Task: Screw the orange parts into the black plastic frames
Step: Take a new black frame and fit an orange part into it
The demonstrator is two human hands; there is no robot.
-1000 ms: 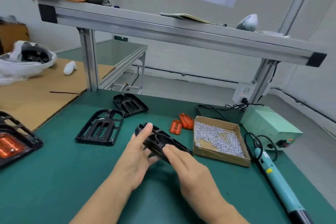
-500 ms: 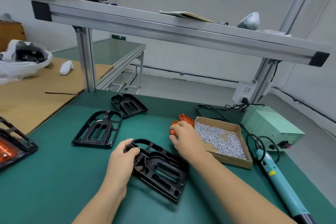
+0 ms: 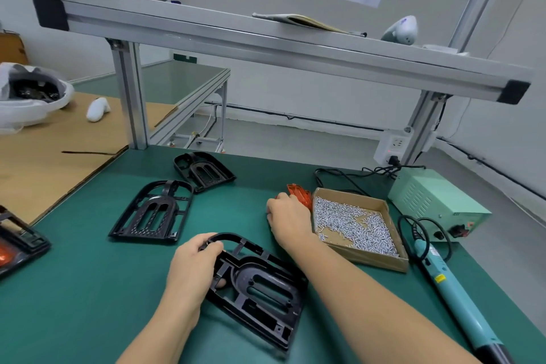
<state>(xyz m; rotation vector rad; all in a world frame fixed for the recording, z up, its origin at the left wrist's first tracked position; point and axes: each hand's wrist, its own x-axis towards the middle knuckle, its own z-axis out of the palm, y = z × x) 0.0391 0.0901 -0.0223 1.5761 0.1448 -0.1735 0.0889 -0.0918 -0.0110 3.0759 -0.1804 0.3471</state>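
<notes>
Green work mat point(image 3: 88, 304): covers the bench, carries all items below.
Aluminium shelf rail point(image 3: 266, 47): spans the far side above the bench on two posts.
Pale green power unit point(image 3: 437, 204): far right, cables behind it.
Near black frame point(image 3: 260, 289): lies near centre, rounded end to the left. The left hand point(image 3: 192, 272) grasps that rounded end, fingers curled over the rim and thumb tucked through an opening.
Second black frame point(image 3: 153, 213): flat, left of centre, apart from both hands.
Third black frame point(image 3: 204, 170): farther back, just beyond the second.
Cardboard box point(image 3: 369, 257): right of centre, holding a heap of small silver screws point(image 3: 351, 224).
Blue electric screwdriver point(image 3: 452, 287): lies near right, beside the box, cord looped at its far end.
Right hand point(image 3: 291, 217): reaches across the near frame to the box's far left corner, fingers curled downward on the orange parts point(image 3: 300, 192); whether it grips one cannot be told, since the hand hides its fingertips. One orange part shows just beyond the knuckles, touching the box wall.
</notes>
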